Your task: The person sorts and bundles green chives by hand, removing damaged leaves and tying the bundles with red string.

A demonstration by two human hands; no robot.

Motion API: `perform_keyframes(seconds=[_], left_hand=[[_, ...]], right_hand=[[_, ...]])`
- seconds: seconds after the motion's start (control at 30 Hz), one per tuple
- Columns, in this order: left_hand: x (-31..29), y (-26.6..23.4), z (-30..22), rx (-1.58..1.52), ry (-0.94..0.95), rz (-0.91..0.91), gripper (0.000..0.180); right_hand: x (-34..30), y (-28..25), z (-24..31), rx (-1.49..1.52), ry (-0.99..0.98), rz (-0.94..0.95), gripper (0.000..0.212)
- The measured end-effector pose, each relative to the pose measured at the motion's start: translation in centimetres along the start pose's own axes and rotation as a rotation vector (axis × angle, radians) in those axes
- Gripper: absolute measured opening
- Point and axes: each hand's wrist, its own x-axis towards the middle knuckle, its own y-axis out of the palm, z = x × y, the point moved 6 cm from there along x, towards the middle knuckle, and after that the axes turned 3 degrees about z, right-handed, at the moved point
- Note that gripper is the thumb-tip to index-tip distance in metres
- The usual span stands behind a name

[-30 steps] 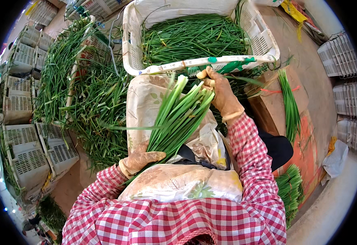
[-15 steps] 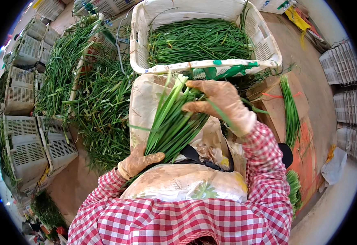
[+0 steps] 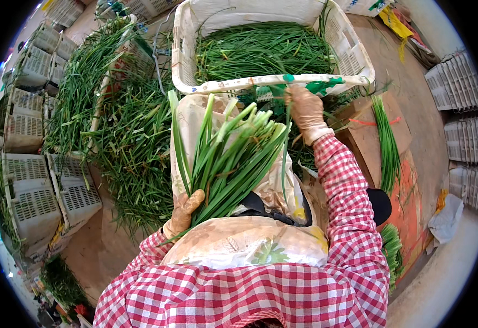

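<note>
A fanned bunch of garlic chives [image 3: 225, 164] lies over my lap, its pale cut ends pointing away from me. My left hand [image 3: 181, 216], in a stained tan glove, is closed round its lower part, thumb on top. Just short of the crate's front rim, my gloved right hand [image 3: 308, 112] pinches a thin chive leaf [image 3: 286, 164] that hangs down beside the bunch. Beyond both hands stands a white plastic crate [image 3: 217, 86] with a heap of loose chives [image 3: 266, 52] in it. A patterned apron [image 3: 239, 243] covers my lap.
Loose trimmings [image 3: 135, 147] pile up on the left, beside an overfull crate [image 3: 101, 104]. Farther left stand white crates [image 3: 34, 191]. At right a tied chive bundle [image 3: 386, 139] lies on cardboard [image 3: 400, 117], with another bundle [image 3: 392, 251] nearer me. Stacked crates [image 3: 458, 82] line the right wall.
My right hand has drawn away from the bunch, up and to the right toward the crate rim, a thin leaf in its fingers. The bunch has fanned wider in my left hand.
</note>
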Motion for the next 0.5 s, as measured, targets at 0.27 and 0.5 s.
perform_keyframes(seconds=[0.27, 0.5], left_hand=[[0.0, -0.5, 0.1, -0.209, 0.038, -0.003, 0.056], [0.7, -0.8, 1.2, -0.249, 0.010, -0.015, 0.052]], right_hand=[[-5.9, -0.5, 0.2, 1.309, 0.707, 0.892, 0.088], [-6.7, -2.1, 4.3, 0.688, 0.190, 0.896, 0.032]])
